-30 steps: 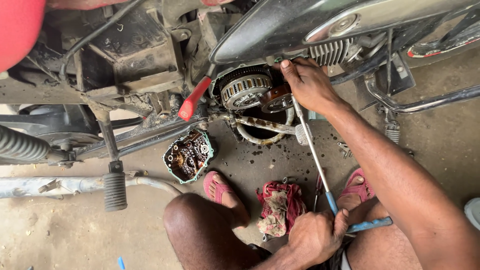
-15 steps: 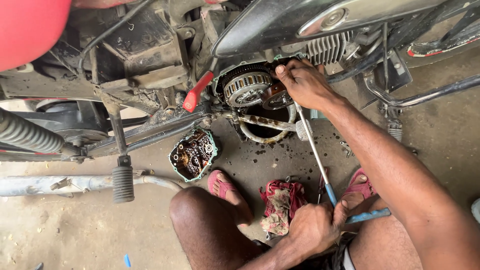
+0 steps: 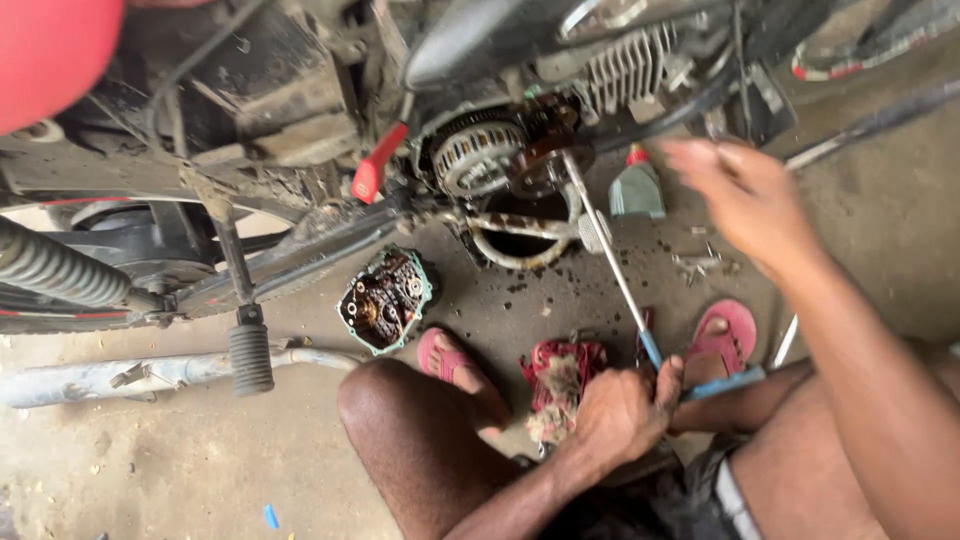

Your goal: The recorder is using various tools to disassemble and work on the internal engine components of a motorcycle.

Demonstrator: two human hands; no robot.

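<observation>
I squat beside a motorcycle whose clutch assembly (image 3: 478,156) is exposed, its side cover off. My left hand (image 3: 625,410) grips the blue cross handle (image 3: 722,384) of a long T-handle wrench (image 3: 610,258). The steel shaft slants up to the engine, and its tip sits just right of the clutch. My right hand (image 3: 745,195) hovers open and blurred to the right of the engine, touching nothing. It is nearest a grey-green bottle (image 3: 637,190) on the floor.
The removed engine cover (image 3: 385,298) lies on the concrete with its inside facing up. A dirty red rag (image 3: 560,375) sits between my pink sandals (image 3: 725,335). Loose bolts (image 3: 695,262) lie near the bottle. A footpeg (image 3: 250,355) and exhaust pipe (image 3: 150,375) are at the left.
My right hand has left the clutch area and swung out to the right, now open. The left hand keeps its hold on the wrench handle. The view has shifted.
</observation>
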